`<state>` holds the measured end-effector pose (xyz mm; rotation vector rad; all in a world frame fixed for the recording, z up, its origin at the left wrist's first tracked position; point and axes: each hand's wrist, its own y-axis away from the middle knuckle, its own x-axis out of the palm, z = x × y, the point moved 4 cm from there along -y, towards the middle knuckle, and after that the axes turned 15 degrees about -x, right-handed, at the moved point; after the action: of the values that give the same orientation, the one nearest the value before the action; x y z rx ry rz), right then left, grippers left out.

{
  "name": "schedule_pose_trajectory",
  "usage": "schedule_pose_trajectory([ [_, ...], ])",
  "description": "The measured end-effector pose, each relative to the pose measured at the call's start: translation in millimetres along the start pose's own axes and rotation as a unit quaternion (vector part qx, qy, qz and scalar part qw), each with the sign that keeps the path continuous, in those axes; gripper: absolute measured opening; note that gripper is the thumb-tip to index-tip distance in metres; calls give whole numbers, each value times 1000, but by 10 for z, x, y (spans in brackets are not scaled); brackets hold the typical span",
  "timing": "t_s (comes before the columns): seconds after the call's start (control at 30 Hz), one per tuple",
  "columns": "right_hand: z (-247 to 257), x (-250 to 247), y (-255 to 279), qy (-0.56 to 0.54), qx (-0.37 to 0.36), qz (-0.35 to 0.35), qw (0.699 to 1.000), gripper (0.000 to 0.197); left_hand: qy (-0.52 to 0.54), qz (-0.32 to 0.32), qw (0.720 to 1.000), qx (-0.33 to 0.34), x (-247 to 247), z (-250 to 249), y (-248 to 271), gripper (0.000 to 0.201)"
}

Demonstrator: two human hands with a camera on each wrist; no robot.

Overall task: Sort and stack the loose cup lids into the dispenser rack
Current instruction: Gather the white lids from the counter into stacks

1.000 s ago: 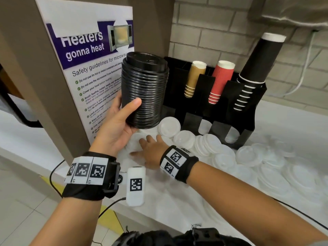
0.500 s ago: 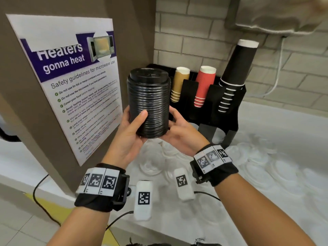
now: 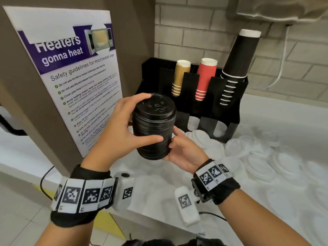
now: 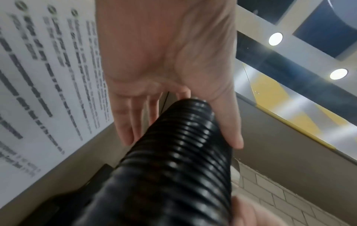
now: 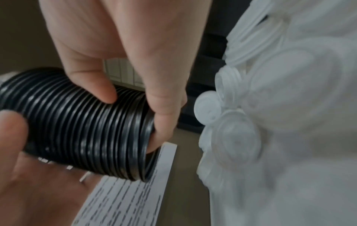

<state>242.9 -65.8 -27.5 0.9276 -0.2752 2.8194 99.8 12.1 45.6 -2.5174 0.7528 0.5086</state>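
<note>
Both hands hold the tall stack of ribbed black plastic cup lids (image 3: 154,126) upright: left hand (image 3: 122,126) fingers curl around its upper side, right hand (image 3: 184,151) fingers curl under its base.

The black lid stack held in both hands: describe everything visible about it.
The black lid stack is a tall column of nested glossy black lids, plastic by the look, its side ribbed by their rims. The top lid shows embossed marks and a sip opening. It is held roughly upright above the counter, in front of the dispenser rack. The left hand wraps its upper side, fingers reaching the top rim and thumb across the front; the right hand grips its bottom end, fingers under the lowest lid.
</note>
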Motion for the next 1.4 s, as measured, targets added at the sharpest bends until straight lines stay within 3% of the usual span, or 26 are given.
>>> schedule_pose_trajectory([
  [0.1, -235, 17, 7, -6, 42, -32, 999, 72, -13, -31, 997, -65, -88, 81, 75, 64],
  [0.17, -398, 23, -7, 16, 72, -61, 995, 73, -64, -52, 991, -108, -141, 158, 96, 57],
  [0.37, -747, 75, -45, 96, 121, -78, 985, 70, -224, -20, 947, -228, -180, 351, 131, 56],
  [0.6, -938, 86, -126, 253, 144, -13, 957, 70, -324, 15, 904, -279, -187, 473, 234, 58],
  [0.7, -910, 91, -158, 372, 152, 63, 913, 71, -345, 10, 898, -271, -197, 474, 263, 57],
  [0.9, -762, 173, -245, 579, 121, 190, 784, 77, -361, 7, 896, -257, -267, 436, 276, 51],
  [1.0, -727, 175, -227, 660, 97, 203, 717, 78, -362, 23, 897, -255, -256, 431, 271, 50],
  [1.07, -698, 156, -203, 695, 90, 188, 688, 73, -361, 33, 898, -247, -222, 413, 266, 49],
  [1.17, -662, 118, -177, 702, 105, 183, 681, 62, -363, 42, 900, -236, -179, 381, 262, 45],
  [1.3, -691, 128, -116, 648, 163, 187, 720, 50, -338, 31, 912, -230, -202, 336, 261, 39],
  [1.4, -735, 209, -137, 639, 166, 186, 728, 55, -338, 25, 913, -226, -257, 311, 269, 37],
])
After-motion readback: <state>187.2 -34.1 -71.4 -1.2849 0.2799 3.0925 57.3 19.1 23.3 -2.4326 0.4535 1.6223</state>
